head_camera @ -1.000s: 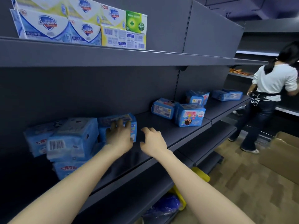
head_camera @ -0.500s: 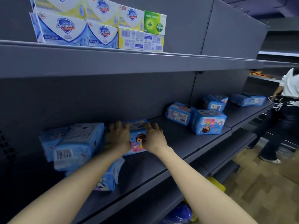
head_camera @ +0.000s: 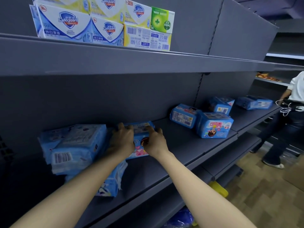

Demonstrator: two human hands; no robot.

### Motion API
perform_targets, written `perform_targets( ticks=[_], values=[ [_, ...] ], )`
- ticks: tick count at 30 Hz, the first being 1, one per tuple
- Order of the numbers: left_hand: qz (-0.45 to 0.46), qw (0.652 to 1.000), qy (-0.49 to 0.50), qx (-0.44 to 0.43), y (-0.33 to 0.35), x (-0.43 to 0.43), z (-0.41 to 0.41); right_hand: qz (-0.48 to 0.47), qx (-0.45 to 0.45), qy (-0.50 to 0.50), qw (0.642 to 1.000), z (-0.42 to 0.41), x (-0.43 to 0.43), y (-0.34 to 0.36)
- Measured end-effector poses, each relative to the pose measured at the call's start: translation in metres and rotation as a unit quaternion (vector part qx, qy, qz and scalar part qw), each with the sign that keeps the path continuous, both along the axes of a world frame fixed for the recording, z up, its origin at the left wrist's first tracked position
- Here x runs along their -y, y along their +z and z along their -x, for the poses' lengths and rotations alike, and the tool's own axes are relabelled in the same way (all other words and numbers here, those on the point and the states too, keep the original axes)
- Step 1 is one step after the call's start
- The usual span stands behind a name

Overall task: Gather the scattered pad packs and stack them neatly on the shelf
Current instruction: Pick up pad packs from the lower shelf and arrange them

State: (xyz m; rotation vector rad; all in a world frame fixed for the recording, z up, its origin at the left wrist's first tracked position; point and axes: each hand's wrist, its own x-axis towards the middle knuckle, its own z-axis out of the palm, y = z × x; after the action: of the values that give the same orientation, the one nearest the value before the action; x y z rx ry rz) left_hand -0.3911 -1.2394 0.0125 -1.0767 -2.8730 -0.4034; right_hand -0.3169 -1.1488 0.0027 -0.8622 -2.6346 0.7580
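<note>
Up top on the left, the upper shelf has stacked blue-and-white and yellow-and-white cardboard soap cartons (head_camera: 82,25), with a green carton (head_camera: 162,19) on the right end of the row. On the dark grey metal shelf (head_camera: 181,153) below, far left is a messy pile of pale blue plastic-wrapped pad packs (head_camera: 74,145), the top one showing its barcode. Another blue pack with a crinkled end (head_camera: 111,185) lies flat just in front of the pile, partly under the left forearm. Right beside the pile, the left hand (head_camera: 122,142) has its fingers curled over the top left edge of a blue pad pack with a pink cartoon print (head_camera: 139,150), which stands on the shelf near the back panel. The right hand (head_camera: 155,143) hooks over the pack's right side, so it's held snugly between both hands. Can't tell if it touches the pile, the left hand covers that bit. Further right, well apart from the hands, a blue pack with a label panel (head_camera: 183,116) sits just beside a boxy blue pack with a cartoon face (head_camera: 213,125). Past those are a smaller blue pack (head_camera: 221,105) and a pair of darker blue packs (head_camera: 253,102). At the far right edge, a person in a white top (head_camera: 296,89) stands in the aisle.
</note>
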Motion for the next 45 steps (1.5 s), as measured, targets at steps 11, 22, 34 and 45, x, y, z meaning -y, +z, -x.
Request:
perform_targets(
  ticks=[11,22,34,45],
  values=[
    [-0.072,0.997,-0.035,0.022,0.006,-0.011,-0.019,-0.016,-0.060,-0.071,0.996,-0.026,-0.008,0.008],
    [-0.126,0.986,-0.098,0.051,0.010,-0.013,-0.040,-0.028,-0.041,-0.101,0.994,-0.066,-0.018,0.011],
    [-0.119,0.982,-0.134,0.065,0.001,-0.012,-0.058,-0.079,0.032,-0.091,0.992,-0.089,-0.022,0.004],
    [-0.033,0.991,-0.125,-0.039,-0.011,-0.015,-0.069,-0.151,0.074,-0.036,0.985,-0.081,-0.024,-0.002]
  ],
)
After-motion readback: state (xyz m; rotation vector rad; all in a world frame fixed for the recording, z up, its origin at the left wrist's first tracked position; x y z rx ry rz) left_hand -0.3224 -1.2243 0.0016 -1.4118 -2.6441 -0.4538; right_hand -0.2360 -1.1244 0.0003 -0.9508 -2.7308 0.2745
